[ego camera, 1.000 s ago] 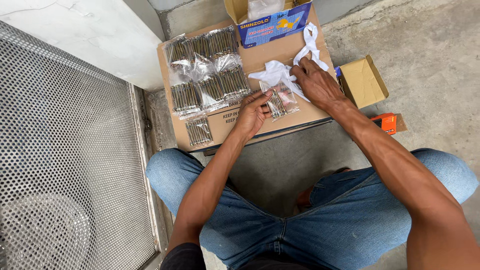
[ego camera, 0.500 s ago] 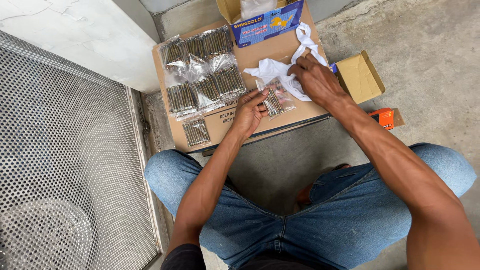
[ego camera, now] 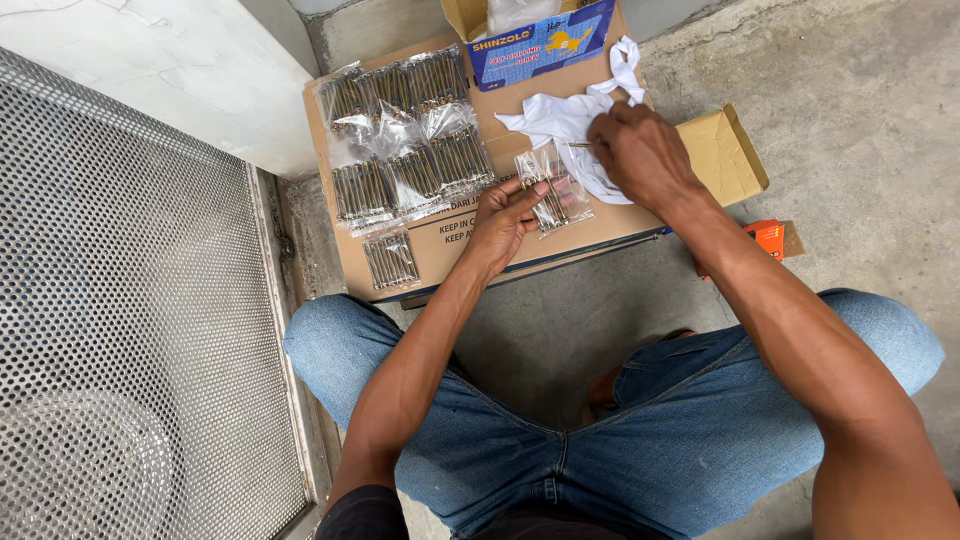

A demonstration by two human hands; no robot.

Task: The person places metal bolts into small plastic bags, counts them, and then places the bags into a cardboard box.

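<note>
My left hand (ego camera: 505, 215) pinches the little clear bag (ego camera: 552, 190) on the cardboard box (ego camera: 470, 235). My right hand (ego camera: 640, 150) pinches one screw (ego camera: 582, 145). I should slide it in straight.

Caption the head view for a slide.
Left hand holds a clear bag of screws on a cardboard box; right hand pinches one screw.

A workshop or hardware storeroom floor is suggested: bare concrete floor (ego camera: 850, 100) is seen beyond the hands, a perforated metal panel (ego camera: 130, 300) left of them, and under them a flattened cardboard carton (ego camera: 520, 110) on which clear bags of long screws (ego camera: 410, 150) are laid out in rows
</note>
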